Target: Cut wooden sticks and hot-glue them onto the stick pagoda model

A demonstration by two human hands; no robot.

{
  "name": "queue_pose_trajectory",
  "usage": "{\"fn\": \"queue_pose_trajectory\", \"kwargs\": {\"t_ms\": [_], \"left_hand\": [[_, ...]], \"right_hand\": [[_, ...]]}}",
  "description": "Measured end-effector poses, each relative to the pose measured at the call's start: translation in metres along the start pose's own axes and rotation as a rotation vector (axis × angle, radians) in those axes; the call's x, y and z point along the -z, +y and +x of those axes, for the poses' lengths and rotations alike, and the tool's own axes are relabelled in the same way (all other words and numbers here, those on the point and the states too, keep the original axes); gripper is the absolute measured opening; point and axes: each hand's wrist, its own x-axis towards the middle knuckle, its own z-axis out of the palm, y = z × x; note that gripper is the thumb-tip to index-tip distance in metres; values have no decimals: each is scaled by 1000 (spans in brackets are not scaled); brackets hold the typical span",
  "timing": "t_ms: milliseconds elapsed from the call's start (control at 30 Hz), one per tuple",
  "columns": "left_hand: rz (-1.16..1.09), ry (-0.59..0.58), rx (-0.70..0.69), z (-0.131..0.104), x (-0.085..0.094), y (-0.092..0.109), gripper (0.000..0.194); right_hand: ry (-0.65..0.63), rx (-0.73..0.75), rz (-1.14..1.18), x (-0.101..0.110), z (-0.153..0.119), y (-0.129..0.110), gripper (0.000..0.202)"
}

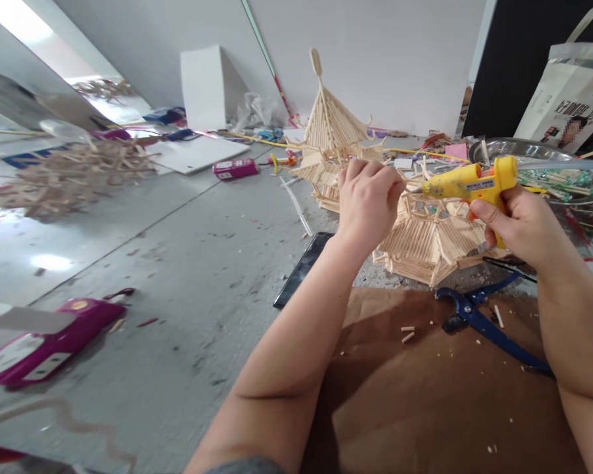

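Observation:
My right hand (528,220) is wrapped around a yellow hot glue gun (467,184), its nozzle pointing left. My left hand (368,201) is closed in a pinch right at the nozzle; whatever its fingertips hold is hidden. Below both hands sits a lower roof section (415,242) built of thin wooden sticks, with upright sticks on top. Behind my left hand rises a pointed stick-built pagoda roof (329,125) with upturned corners, partly covered by the hand. From the back of the gun a clear glue stick (563,164) extends to the right.
Blue-handled cutters (489,329) and stick offcuts lie on a brown sheet (425,401). A dark phone (301,270) is beside my left forearm. Purple power strips (54,339) and a stick pile (79,171) are left. A metal bowl (514,148) and a paper bag (563,92) stand right.

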Motion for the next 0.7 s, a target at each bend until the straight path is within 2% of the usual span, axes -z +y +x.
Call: {"fn": "queue_pose_trajectory", "kwargs": {"t_ms": [333,700], "left_hand": [[56,-17,-39,-1,2,0,17],[98,-27,-38,0,2,1,16]], "right_hand": [[50,165,-98,-4,1,5,41],[102,141,-210,1,-1,-4,36]]}}
